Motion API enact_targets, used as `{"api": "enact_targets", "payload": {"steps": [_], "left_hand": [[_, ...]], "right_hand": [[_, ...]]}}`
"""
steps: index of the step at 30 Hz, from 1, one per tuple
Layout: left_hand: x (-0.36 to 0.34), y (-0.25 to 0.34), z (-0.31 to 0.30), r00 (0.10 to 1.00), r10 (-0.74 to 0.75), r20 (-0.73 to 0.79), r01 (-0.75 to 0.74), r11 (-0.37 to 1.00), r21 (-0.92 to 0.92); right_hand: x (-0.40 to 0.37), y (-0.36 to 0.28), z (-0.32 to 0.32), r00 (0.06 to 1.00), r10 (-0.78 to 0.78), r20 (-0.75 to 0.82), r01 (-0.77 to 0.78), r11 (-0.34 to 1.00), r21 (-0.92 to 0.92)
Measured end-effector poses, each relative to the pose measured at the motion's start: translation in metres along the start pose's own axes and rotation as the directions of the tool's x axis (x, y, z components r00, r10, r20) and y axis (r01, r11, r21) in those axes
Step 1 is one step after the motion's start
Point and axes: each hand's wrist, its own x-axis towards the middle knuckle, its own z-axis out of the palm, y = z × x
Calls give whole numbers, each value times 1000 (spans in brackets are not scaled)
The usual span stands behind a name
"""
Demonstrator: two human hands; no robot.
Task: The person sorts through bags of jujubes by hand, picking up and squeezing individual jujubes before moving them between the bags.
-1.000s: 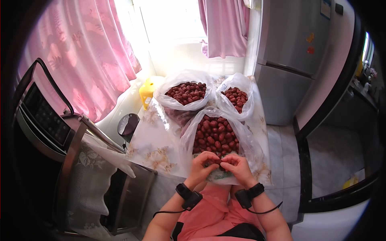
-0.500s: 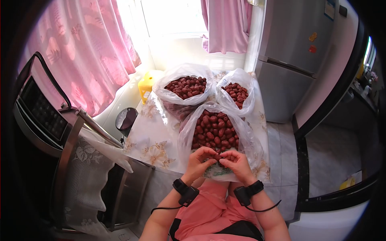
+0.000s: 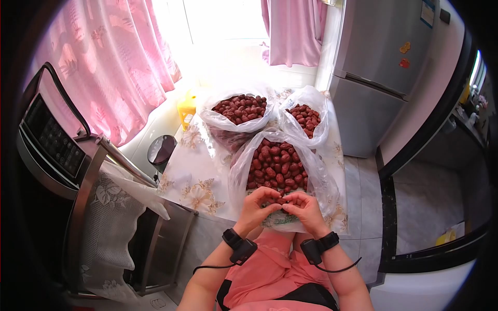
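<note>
Both hands meet at the near edge of the front plastic bag [image 3: 239,179], which is full of dried red dates [image 3: 277,163]. My left hand [image 3: 257,208] has its fingers closed in a pinch on one red date [image 3: 280,200]. From the other side, my right hand [image 3: 307,210] pinches the same date with thumb and index finger. The fingers cover much of it. Behind stand two more open bags of dates, a large bag [image 3: 223,120] at the back left and a smaller bag [image 3: 322,124] at the back right.
The bags rest on a table with a flowered cloth [image 3: 199,194]. A yellow stool [image 3: 185,106] and a dark round-topped bin [image 3: 162,150] are left of it. A grey fridge [image 3: 373,78] stands at the right. An appliance with a lace cover [image 3: 111,223] is at near left.
The view has shifted very slightly. Both hands stay together at the bag's near edge, still pinching the date, with only small finger movement.
</note>
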Motion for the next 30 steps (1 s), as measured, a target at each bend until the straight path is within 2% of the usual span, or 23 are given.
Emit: {"api": "enact_targets", "payload": {"steps": [8,10,13,30], "left_hand": [[-1,-3,0,998,-59,-16,59,998,13],[-1,-4,-1,998,-62,-9,61,994,-88],[-1,-3,-2,998,-68,-8,67,991,-116],[-2,-6,-4,998,-61,17,63,995,-83]], "right_hand": [[0,2,-1,1000,3,7,-3,999,46],[0,0,0,1000,7,3,-7,1000,22],[0,-2,1,1000,12,-7,-12,1000,-6],[0,-2,2,1000,-6,-5,6,1000,-12]]}}
